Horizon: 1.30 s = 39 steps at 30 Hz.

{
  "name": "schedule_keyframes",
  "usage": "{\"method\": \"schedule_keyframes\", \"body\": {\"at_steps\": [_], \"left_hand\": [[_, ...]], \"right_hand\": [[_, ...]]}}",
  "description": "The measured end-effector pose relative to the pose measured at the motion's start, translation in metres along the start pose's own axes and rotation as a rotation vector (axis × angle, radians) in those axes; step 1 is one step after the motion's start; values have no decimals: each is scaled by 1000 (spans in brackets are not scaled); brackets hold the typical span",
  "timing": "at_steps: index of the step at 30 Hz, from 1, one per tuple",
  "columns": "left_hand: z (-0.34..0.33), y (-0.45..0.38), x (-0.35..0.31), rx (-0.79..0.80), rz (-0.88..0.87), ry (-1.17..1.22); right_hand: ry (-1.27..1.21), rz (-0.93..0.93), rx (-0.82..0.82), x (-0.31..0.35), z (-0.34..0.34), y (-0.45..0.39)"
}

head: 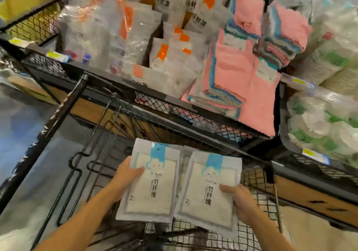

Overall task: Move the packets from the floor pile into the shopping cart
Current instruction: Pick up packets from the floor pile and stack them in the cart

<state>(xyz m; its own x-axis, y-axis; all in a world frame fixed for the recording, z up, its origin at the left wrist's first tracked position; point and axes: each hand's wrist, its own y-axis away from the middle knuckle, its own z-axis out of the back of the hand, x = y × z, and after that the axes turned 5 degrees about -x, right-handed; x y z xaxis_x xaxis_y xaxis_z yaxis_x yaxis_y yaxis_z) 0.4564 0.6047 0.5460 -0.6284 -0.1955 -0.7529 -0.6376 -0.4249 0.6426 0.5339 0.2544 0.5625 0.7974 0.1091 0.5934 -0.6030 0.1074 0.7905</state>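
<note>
"竹纤维", "2" on both packets (149,185)

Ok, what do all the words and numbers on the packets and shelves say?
"竹纤维" and "2": on the left packet, held in the left hand.
"竹纤维" and "2": on the right packet, held in the right hand.
Small print on both packets: too blurred to read.
Orange-marked shelf bags: black characters, too blurred.
Shelf price tags: unreadable.

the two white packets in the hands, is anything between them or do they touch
In the head view, a narrow gap separates the left packet from the right packet; through it only the wire cart shows.
</note>
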Motion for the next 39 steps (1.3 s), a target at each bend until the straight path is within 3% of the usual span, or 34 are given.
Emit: {"method": "schedule_keyframes", "body": {"at_steps": [8,14,17,20,24,29,39], "left_hand": [[-30,-79,44,-44,-51,-215],[-49,-99,55,-247,-142,-548],[-62,-102,67,-285,-183,-746],[-69,-101,74,-316,-285,-898],[-71,-103,78,-278,-545,-1259],[-68,-81,59,-238,-609,-1443],[-69,39,-45,-327,-644,-1511]], "right_hand": [[190,5,-24,-11,-33,-69],[474,85,-314,-24,-50,-107],[639,137,-375,-38,-55,-113],[731,187,-426,-49,-57,-120],[995,344,-552,-46,-61,-120],[1271,538,-521,-26,-54,-96],[1282,696,-412,38,19,15]]}}
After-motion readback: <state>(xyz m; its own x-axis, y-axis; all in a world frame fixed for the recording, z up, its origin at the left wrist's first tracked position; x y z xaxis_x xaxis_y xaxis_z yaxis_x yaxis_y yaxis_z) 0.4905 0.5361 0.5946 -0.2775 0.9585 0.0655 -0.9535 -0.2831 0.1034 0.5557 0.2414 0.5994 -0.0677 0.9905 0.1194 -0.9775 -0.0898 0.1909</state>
